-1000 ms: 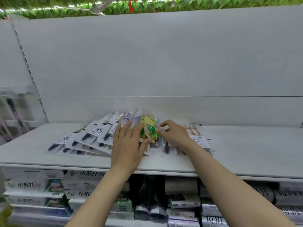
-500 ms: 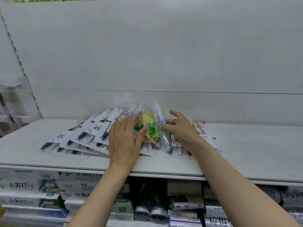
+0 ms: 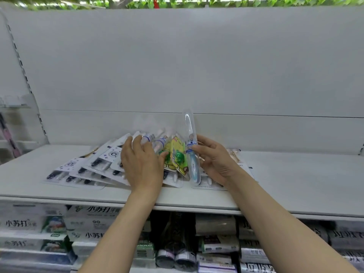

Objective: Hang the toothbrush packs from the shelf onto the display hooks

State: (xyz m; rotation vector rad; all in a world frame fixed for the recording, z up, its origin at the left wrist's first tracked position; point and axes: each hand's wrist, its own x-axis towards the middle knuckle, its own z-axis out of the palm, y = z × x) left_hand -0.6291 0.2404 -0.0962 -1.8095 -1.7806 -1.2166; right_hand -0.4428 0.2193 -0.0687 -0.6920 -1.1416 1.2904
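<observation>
Toothbrush packs (image 3: 94,170) lie fanned out on the grey shelf (image 3: 295,180), white cards with dark brush heads overlapping one another toward the left, and more packs half hidden under the right forearm. Between the hands sits a yellow and green pack (image 3: 176,158), tilted on its edge and leaning against its neighbours. The left hand (image 3: 141,164) rests flat on the fan with relaxed, spread fingers, covering the middle packs. The right hand (image 3: 214,160) pinches a clear tube pack (image 3: 191,152) with a blue and white brush inside; this pack stands almost upright, long axis vertical, rounded clear end up and the brush's blue end down near the shelf. A plain grey back panel (image 3: 197,66) rises behind the pile. Below the shelf edge, boxed toothpaste (image 3: 88,219) and dark wrapped goods crowd the lower rows. The packs look glossy, the blisters smooth and see-through.
</observation>
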